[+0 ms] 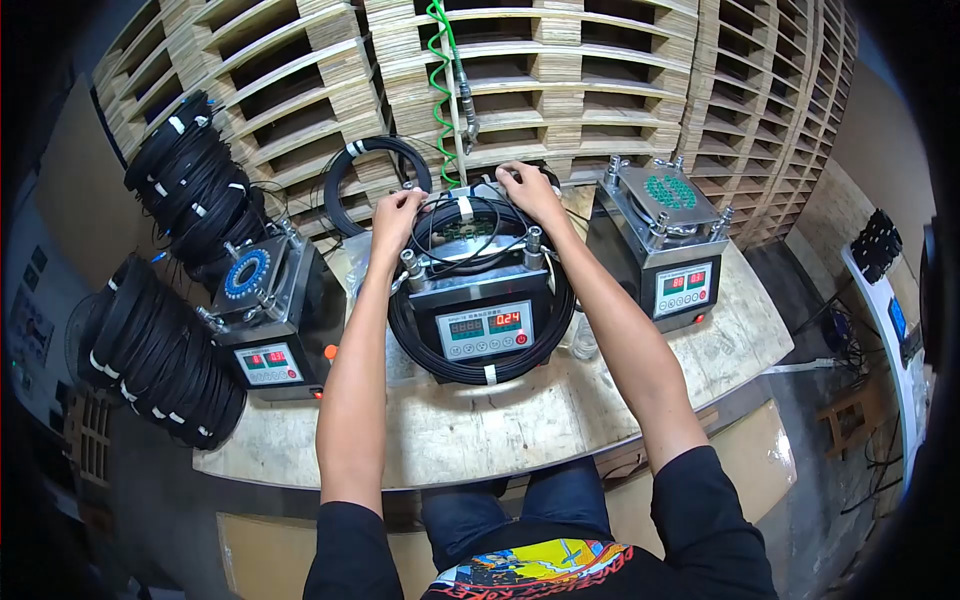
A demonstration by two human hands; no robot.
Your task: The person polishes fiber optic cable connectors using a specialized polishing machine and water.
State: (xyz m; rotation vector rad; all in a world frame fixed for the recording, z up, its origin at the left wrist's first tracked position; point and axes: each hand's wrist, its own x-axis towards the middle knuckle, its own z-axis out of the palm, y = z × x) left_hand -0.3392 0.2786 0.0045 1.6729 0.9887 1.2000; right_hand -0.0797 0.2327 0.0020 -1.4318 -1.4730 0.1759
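Observation:
A fibre polishing machine (pixel 455 298) with a lit red display stands in the middle of the bench. A coil of black cable (pixel 445 371), tied with white tape, hangs round its front and loops over its top. My left hand (pixel 398 212) is closed at the machine's far left corner, fingertips pinched beside a metal knob. At the far right corner my right hand (pixel 530 192) is bent with its fingers closed together; what they grip is hidden. Thin cable strands cross the top plate between both hands. Two metal corner posts (pixel 534 245) show at the front.
Similar machines stand left (pixel 262 315) with a blue ring and right (pixel 680 265) with green spots. Large stacks of black cable coils (pixel 165 350) are at the left. Another coil (pixel 336 190) leans behind. A green spiral air hose (pixel 437 90) hangs before wooden pallets (pixel 600 75).

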